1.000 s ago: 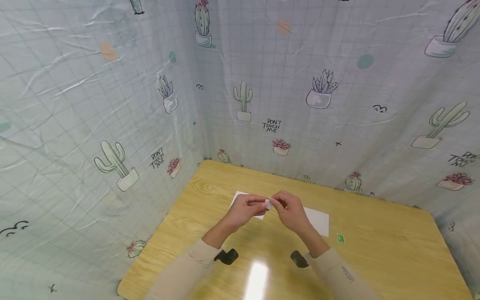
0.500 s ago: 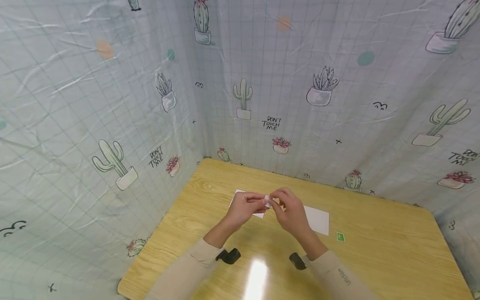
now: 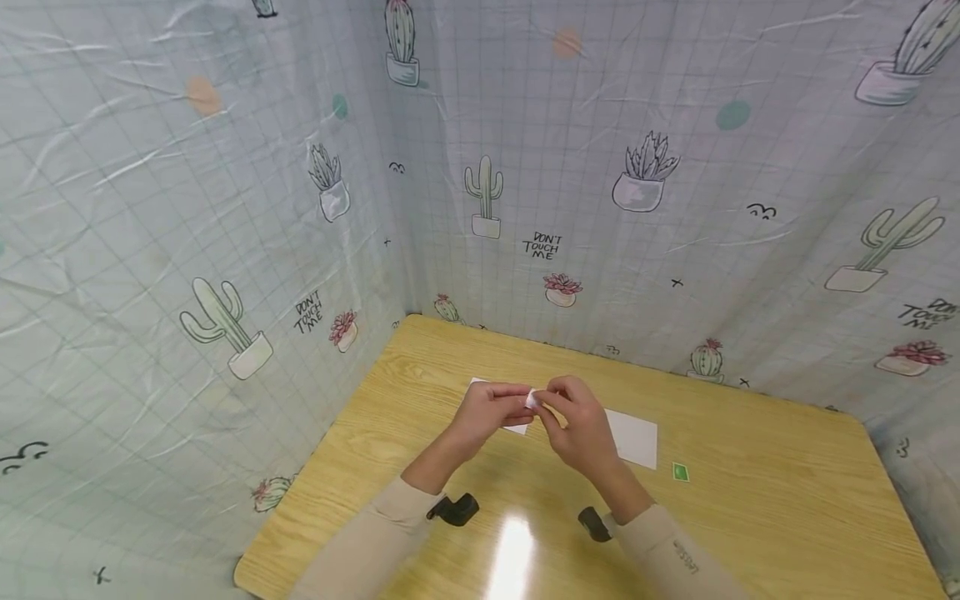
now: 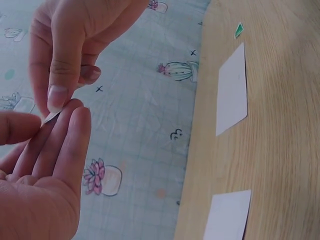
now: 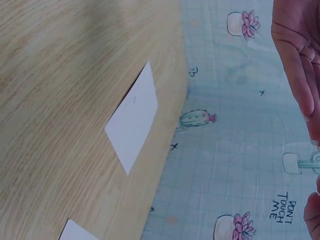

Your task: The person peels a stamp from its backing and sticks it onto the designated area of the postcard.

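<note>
In the head view a small white square piece of paper (image 3: 532, 400) is held up between the hands, above the table. My left hand (image 3: 480, 419) pinches it at the left edge between thumb and fingers. On its other side my right hand (image 3: 583, 429) pinches it with thumb and forefinger. The left wrist view has the paper piece (image 4: 51, 116) nearly edge-on, under the right thumb and right at the left thumb's tip. Most of it is covered by fingers. Only parts of both hands show at the right border of the right wrist view.
Two white sheets lie on the wooden table (image 3: 750, 500): one partly behind the left hand (image 3: 517, 430), the other right of the right hand (image 3: 636, 441). A small green sticker-like rectangle with a pale border (image 3: 680, 472) lies farther right. Cactus-print curtain (image 3: 525, 125) surrounds the table's back and left sides.
My right thumb and forefinger have shifted a little left over the small white paper, covering more of it, and its visible face has tilted. The sheets and green rectangle stay put.
</note>
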A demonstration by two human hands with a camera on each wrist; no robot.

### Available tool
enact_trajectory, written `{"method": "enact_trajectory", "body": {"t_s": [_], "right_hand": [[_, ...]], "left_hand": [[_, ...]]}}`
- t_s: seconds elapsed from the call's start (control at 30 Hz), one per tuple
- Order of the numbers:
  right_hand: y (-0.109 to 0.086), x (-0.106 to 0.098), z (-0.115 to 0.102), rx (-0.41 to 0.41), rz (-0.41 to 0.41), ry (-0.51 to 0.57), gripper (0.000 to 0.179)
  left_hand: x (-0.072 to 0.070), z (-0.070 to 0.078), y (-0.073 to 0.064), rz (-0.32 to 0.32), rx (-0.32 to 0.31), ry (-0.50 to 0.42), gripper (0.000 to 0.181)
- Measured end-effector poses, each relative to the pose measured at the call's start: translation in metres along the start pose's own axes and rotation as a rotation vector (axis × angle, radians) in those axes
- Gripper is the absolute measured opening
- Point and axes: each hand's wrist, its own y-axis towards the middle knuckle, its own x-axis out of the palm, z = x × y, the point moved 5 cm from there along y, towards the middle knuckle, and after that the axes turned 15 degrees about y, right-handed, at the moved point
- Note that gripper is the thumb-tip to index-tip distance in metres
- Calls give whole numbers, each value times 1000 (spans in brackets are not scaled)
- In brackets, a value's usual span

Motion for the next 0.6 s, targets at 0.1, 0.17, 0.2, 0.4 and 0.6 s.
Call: {"method": "enact_trajectory", "body": {"t_s": [0.1,0.17,0.2,0.4,0.6], "right_hand": [[0,0,1,-5,0,-9,21],[0,-1,1,-2,-4,-14,22],[1,-2,1,3,-6,-12,23],[-1,-1,-1,4,-25,-21,25],[-1,1,0,-7,-26,-49,25]], "left_hand": [[-1,2,0,-37,11,15,38],[-1,3,0,-59,23,33,40],[0,4,0,-67,29,42,41],[0,1,-2,-78,39,91,44],[0,2,0,-47,60,161,43]]}}
